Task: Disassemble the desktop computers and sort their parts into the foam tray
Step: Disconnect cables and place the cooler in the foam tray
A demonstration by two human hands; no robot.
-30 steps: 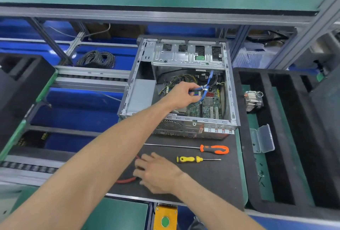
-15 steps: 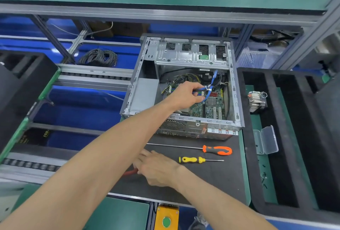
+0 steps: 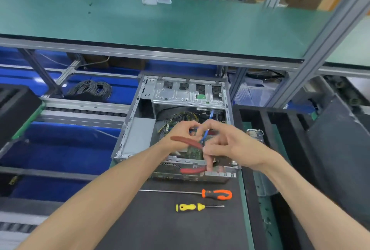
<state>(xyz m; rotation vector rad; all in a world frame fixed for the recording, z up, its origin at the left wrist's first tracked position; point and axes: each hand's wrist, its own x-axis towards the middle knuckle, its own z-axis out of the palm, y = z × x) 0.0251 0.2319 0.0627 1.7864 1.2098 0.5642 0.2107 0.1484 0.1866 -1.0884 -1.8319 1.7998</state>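
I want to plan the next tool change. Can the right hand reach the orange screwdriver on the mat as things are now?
Probably not yet: the right hand grips the red-handled pliers over the open computer case. The orange screwdriver lies uncovered on the mat.

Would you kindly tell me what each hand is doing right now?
Left hand: pinches the blue cable.
Right hand: holds the red-handled pliers.

We are seeing an orange screwdriver point(image 3: 217, 194) lying beside a little yellow screwdriver point(image 3: 190, 207) on the dark mat point(image 3: 160, 225). Far back, a bundle of black wires point(image 3: 90, 89) is sitting.
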